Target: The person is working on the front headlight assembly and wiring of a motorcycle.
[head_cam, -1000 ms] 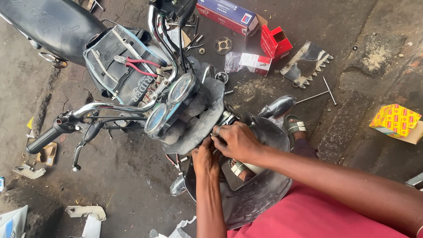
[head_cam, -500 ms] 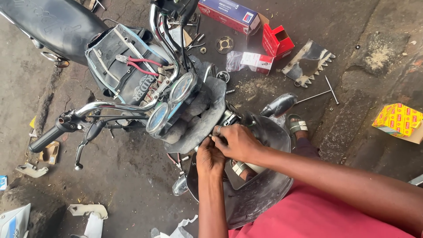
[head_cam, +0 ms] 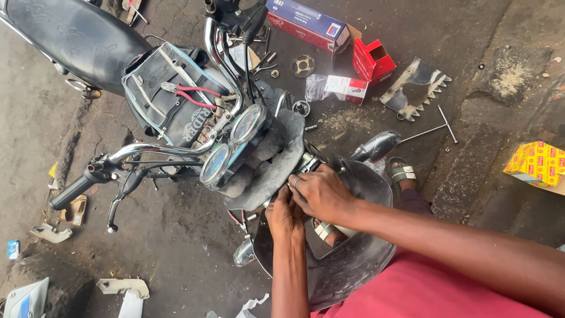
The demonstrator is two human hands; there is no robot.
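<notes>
Both hands at headlight mount, between gauges [head_cam: 232,141] and mudguard [head_cam: 347,259]. Right hand [head_cam: 321,194] fingers curled on fitting; left hand [head_cam: 285,215] beneath, grip hidden, cannot tell. Step: working fastener. Next needs steady turning, firm hold.

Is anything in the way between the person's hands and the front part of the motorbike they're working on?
Nothing visible. Both the left hand and the right hand already rest on the headlight area, just below the round gauges. The black front fender sits beneath the forearms, not between.
</notes>
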